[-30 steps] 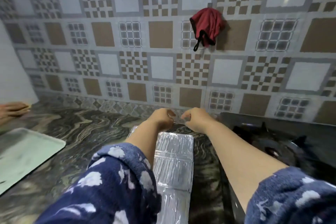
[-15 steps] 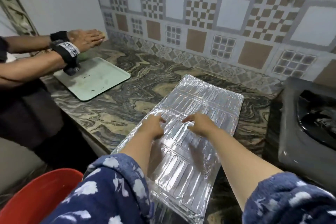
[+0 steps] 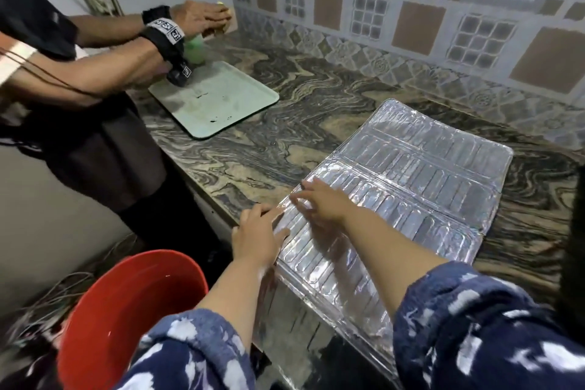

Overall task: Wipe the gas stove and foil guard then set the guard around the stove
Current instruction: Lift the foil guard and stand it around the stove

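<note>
While unfolded, ribbed silver foil guard point(image 3: 421, 174) seemingly overhangs the counter point(image 3: 253, 155)

— What does the foil guard point(image 3: 421, 180) look like?
— A silver, shiny sheet of embossed foil, stamped with rows of raised oblong ribs and creased into panels.

— How does it lie?
— Unfolded and nearly flat on the marbled counter point(image 3: 253, 149), running from near the tiled wall to the front edge. Its nearest panel bends down over that edge.

— And the gas stove?
— Only a dark blurred strip at the right border; I can't tell if that's it.
</note>
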Tool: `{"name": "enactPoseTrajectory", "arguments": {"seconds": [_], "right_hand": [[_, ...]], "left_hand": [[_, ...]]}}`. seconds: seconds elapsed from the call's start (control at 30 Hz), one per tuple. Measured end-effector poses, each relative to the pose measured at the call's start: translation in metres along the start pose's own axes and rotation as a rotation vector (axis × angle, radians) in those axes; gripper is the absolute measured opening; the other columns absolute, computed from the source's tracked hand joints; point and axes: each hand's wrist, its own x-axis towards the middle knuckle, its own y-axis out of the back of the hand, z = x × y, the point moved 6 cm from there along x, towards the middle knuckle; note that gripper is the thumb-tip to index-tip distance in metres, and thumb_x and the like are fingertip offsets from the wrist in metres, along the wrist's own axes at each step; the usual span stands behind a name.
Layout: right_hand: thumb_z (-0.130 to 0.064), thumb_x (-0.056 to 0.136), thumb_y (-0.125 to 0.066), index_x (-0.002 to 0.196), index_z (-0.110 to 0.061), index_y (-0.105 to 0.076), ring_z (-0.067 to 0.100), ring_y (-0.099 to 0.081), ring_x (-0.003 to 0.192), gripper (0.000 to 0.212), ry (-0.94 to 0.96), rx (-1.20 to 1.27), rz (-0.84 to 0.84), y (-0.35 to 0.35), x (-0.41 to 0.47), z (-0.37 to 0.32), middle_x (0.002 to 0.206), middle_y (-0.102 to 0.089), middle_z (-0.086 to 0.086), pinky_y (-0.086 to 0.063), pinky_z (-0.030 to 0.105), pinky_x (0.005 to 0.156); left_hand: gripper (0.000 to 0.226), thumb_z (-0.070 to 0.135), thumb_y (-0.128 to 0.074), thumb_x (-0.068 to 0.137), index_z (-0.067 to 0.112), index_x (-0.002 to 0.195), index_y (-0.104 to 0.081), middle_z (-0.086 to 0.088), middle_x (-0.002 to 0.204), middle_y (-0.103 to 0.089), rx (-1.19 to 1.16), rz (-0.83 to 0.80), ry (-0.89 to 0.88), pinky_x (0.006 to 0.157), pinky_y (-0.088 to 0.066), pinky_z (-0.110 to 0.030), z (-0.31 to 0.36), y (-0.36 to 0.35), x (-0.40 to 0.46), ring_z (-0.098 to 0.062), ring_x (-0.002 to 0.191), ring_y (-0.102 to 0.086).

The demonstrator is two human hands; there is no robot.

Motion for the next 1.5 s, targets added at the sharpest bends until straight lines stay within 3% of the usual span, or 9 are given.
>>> {"name": "enactPoseTrajectory", "arguments": {"seconds": [0.07, 0.13, 0.27, 0.57, 0.73, 0.83, 1.07, 1.23, 1.5], "right_hand": [[-0.032, 0.098, -0.041, 0.134, -0.034, -0.047, 0.019, 0.000, 0.149, 0.037, 0.005, -0.016, -0.045, 0.000, 0.005, -0.003, 0.160, -0.015, -0.004, -0.002, 0.065, 0.113], [-0.029, 0.097, -0.045, 0.124, -0.031, -0.053, 0.019, 0.003, 0.149, 0.029, 0.031, 0.007, -0.027, 0.003, 0.008, -0.006, 0.159, -0.019, -0.004, 0.006, 0.066, 0.111], [-0.020, 0.088, -0.057, 0.108, -0.027, -0.059, 0.018, -0.035, 0.137, 0.021, 0.050, -0.015, 0.021, 0.015, 0.011, -0.009, 0.134, -0.050, -0.005, 0.008, 0.061, 0.114], [-0.012, 0.081, -0.065, 0.099, -0.032, -0.066, 0.015, -0.050, 0.118, 0.027, -0.018, 0.013, 0.143, 0.040, 0.003, 0.022, 0.119, -0.063, -0.010, -0.011, 0.050, 0.115], [-0.008, 0.076, -0.070, 0.092, -0.034, -0.072, 0.013, -0.060, 0.104, 0.030, -0.054, -0.003, 0.155, 0.061, 0.000, 0.033, 0.102, -0.070, -0.011, -0.042, 0.032, 0.092], [-0.004, 0.076, -0.066, 0.087, -0.033, -0.073, 0.013, -0.065, 0.092, 0.032, -0.075, 0.040, 0.171, 0.071, -0.012, 0.039, 0.091, -0.071, -0.011, -0.048, 0.026, 0.078], [-0.004, 0.076, -0.067, 0.087, -0.028, -0.074, 0.020, -0.068, 0.088, 0.027, -0.070, 0.103, 0.343, 0.138, -0.044, 0.034, 0.091, -0.073, 0.000, -0.052, 0.030, 0.083], [-0.015, 0.081, -0.069, 0.086, -0.028, -0.074, 0.020, -0.065, 0.085, 0.015, -0.048, 0.110, 0.549, 0.214, -0.075, 0.017, 0.088, -0.072, 0.000, -0.051, 0.032, 0.078], [-0.018, 0.088, -0.065, 0.094, -0.029, -0.072, 0.020, -0.066, 0.091, 0.015, -0.046, 0.100, 0.745, 0.298, -0.132, 0.007, 0.097, -0.073, -0.002, -0.053, 0.037, 0.085]], "left_hand": [[0.042, 0.040, -0.062, 0.087, 0.037, 0.129, -0.055, 0.010, 0.133, -0.047, -0.028, 0.003, 0.014, 0.100, -0.035, -0.041, -0.001, 0.000, 0.000, -0.018, 0.128, -0.034], [0.043, 0.040, -0.063, 0.087, 0.036, 0.129, -0.056, 0.011, 0.133, -0.047, -0.049, 0.001, 0.027, 0.099, -0.033, -0.039, -0.003, -0.002, 0.002, -0.016, 0.128, -0.034], [0.046, 0.039, -0.065, 0.086, 0.033, 0.130, -0.056, 0.013, 0.132, -0.047, -0.111, -0.010, 0.045, 0.102, -0.030, -0.037, -0.002, -0.002, 0.005, -0.015, 0.127, -0.034], [0.050, 0.048, -0.067, 0.082, 0.044, 0.130, -0.051, 0.012, 0.128, -0.049, -0.114, -0.050, -0.056, 0.104, -0.031, -0.040, 0.011, -0.006, 0.006, -0.014, 0.125, -0.038], [0.056, 0.040, -0.067, 0.084, 0.049, 0.134, -0.044, 0.005, 0.129, -0.055, -0.205, -0.183, -0.149, 0.102, -0.043, -0.042, 0.014, -0.002, 0.010, -0.016, 0.119, -0.051], [0.056, 0.039, -0.066, 0.085, 0.052, 0.134, -0.041, 0.003, 0.125, -0.058, -0.183, -0.209, -0.190, 0.101, -0.043, -0.040, 0.018, 0.002, 0.006, -0.015, 0.115, -0.052], [0.051, 0.038, -0.067, 0.083, 0.047, 0.130, -0.050, 0.007, 0.106, -0.061, -0.110, -0.040, -0.267, 0.075, -0.044, -0.028, 0.069, 0.069, 0.018, -0.013, 0.094, -0.055], [0.050, 0.036, -0.065, 0.088, 0.050, 0.132, -0.047, 0.003, 0.107, -0.059, 0.097, 0.140, -0.377, 0.081, -0.049, -0.036, 0.120, 0.141, 0.025, -0.021, 0.103, -0.058], [0.043, 0.035, -0.056, 0.094, 0.054, 0.131, -0.047, 0.007, 0.107, -0.058, 0.224, 0.377, -0.480, 0.069, -0.039, -0.027, 0.194, 0.221, 0.009, -0.022, 0.099, -0.063]]}}
